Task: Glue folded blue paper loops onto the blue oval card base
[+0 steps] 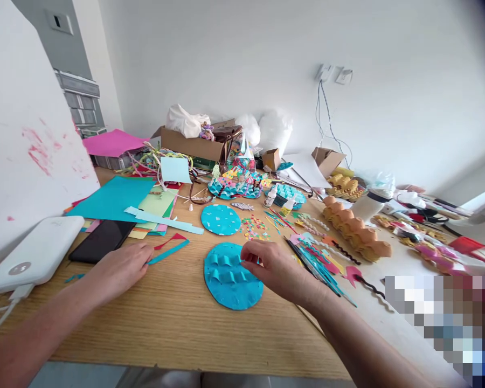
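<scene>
My left hand is low over the wooden table, its fingers closed at the near end of a narrow blue paper strip. Beside that strip lies a red paper piece. My right hand is over the right edge of a round blue disc, thumb and forefinger in a pinch; whatever is between them is hidden. Rows of wavy blue paper strip stand up across the disc, and small dots show on its lower part. Behind it lies a second blue disc with pale specks.
Colored paper sheets, a black phone and a white power bank lie left. Confetti, glue bottles, thin sticks and an egg carton lie beyond and right. A cardboard box stands behind.
</scene>
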`<action>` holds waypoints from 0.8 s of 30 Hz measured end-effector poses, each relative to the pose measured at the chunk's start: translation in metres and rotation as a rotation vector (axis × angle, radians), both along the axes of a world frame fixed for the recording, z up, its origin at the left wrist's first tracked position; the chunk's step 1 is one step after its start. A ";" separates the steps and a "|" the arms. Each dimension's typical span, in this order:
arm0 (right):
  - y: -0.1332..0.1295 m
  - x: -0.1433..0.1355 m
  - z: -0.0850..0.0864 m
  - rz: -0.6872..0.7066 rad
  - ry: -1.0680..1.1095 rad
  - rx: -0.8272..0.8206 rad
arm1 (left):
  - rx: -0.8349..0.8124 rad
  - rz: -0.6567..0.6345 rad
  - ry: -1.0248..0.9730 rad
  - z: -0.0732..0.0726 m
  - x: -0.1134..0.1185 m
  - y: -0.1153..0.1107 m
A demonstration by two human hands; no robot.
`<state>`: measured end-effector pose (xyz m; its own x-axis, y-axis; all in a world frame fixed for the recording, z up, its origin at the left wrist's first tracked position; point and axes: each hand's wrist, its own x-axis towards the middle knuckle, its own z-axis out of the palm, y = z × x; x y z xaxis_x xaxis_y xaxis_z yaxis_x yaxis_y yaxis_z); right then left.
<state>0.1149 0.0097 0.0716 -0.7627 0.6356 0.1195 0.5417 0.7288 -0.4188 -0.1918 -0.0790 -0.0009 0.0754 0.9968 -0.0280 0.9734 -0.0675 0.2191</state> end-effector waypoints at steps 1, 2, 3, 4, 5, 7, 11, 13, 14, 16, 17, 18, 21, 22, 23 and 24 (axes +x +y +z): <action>-0.001 0.000 0.000 -0.005 0.010 -0.010 | 0.025 0.006 -0.003 0.001 0.001 -0.001; -0.002 -0.001 0.000 -0.010 0.020 -0.018 | 0.051 0.018 -0.006 0.003 0.003 -0.002; -0.004 -0.002 0.001 -0.015 0.032 -0.024 | 0.073 0.039 -0.007 0.005 0.004 -0.003; -0.007 -0.003 0.002 -0.021 0.042 -0.035 | 0.091 0.063 -0.005 0.008 0.006 -0.003; -0.011 -0.005 0.004 -0.025 0.052 -0.059 | 0.105 0.084 -0.003 0.011 0.008 -0.003; -0.020 -0.010 0.006 -0.020 0.093 -0.142 | 0.131 0.111 -0.017 0.020 0.014 -0.003; -0.039 -0.020 0.003 -0.025 0.334 -0.404 | 0.241 0.033 -0.270 0.047 0.039 -0.004; -0.047 -0.023 -0.001 -0.050 0.541 -0.621 | 0.265 -0.027 -0.479 0.062 0.056 -0.005; -0.051 -0.024 -0.004 -0.058 0.642 -0.732 | 0.247 -0.064 -0.585 0.068 0.065 -0.005; -0.058 -0.023 -0.009 -0.082 0.789 -0.889 | 0.196 -0.136 -0.794 0.078 0.080 -0.003; -0.061 -0.021 -0.012 -0.100 0.835 -0.927 | 0.176 -0.154 -0.885 0.081 0.087 -0.001; -0.064 -0.018 -0.015 -0.129 0.879 -0.941 | 0.163 -0.161 -0.967 0.083 0.093 0.000; -0.075 -0.003 -0.027 -0.293 1.110 -0.847 | 0.145 -0.148 -1.157 0.083 0.105 0.005; -0.079 0.002 -0.031 -0.360 1.208 -0.765 | 0.136 -0.144 -1.208 0.082 0.108 0.006; -0.084 0.007 -0.035 -0.420 1.292 -0.667 | 0.126 -0.144 -1.256 0.081 0.112 0.007; -0.089 0.011 -0.039 -0.461 1.339 -0.573 | 0.110 -0.149 -1.301 0.079 0.115 0.007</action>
<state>0.1259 -0.0795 0.0322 -0.0264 0.9791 0.2017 -0.3253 0.1824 -0.9279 -0.0766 -0.0721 0.0778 0.0939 0.9690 0.2287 0.0379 -0.2330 0.9717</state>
